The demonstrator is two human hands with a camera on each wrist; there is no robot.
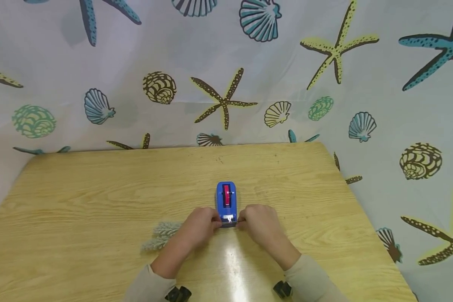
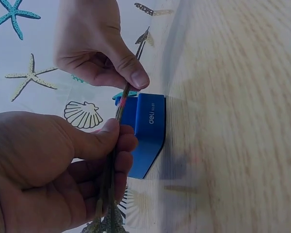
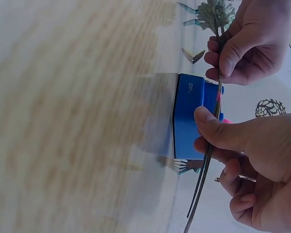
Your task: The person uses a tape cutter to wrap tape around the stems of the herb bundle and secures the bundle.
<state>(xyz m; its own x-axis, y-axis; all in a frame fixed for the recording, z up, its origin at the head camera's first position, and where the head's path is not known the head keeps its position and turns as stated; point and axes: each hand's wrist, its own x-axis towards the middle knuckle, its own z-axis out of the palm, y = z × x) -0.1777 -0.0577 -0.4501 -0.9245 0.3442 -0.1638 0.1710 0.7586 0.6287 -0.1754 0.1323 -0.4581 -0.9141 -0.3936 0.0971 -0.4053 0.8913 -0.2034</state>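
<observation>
Two thin dark stems [image 3: 200, 187] with grey-green leaves [image 1: 163, 235] stretch between both hands. My left hand [image 1: 201, 224] grips them near the leafy end, fingers curled and thumb on top. My right hand [image 1: 262, 222] pinches the bare part between thumb and index finger, and the stem ends run out past it in the right wrist view. Right behind the stems, at the front end between the hands, stands a blue tape dispenser [image 1: 221, 209] with a red-cored roll [image 1: 227, 195]. A small pinkish patch [image 2: 122, 102] shows on the stems between the hands.
The dispenser stands on a light wood-grain table [image 1: 98, 201]. Behind and to the right hangs a white cloth [image 1: 132, 50] printed with starfish and shells. Dark camera mounts [image 1: 178, 293] sit at both sleeve cuffs.
</observation>
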